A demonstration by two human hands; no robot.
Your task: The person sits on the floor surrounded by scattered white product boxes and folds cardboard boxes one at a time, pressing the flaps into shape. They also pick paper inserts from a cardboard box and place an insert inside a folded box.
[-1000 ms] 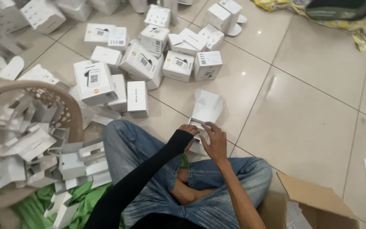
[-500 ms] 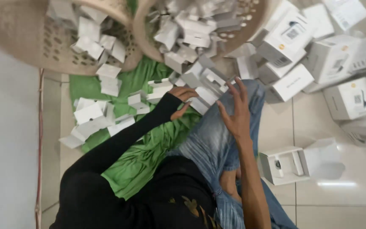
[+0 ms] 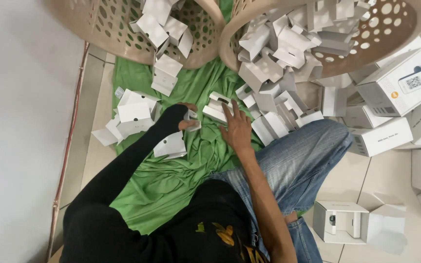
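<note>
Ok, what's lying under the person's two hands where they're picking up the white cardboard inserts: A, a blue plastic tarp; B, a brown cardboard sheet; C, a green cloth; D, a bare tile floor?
C: both the left hand and the right hand are over a crumpled green cloth spread on the floor, with white cardboard inserts scattered on it.

Two baskets (image 3: pixel 205 46) of cardboard inserts (image 3: pixel 278 48) beyond cloth (image 3: pixel 171 180); boxes (image 3: pixel 400 83) right.

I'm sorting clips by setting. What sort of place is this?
Probably a home or small workshop floor used for packing goods by hand. A person sits on a tiled floor, with perforated baskets full of white card inserts and closed white product boxes alongside.
</note>
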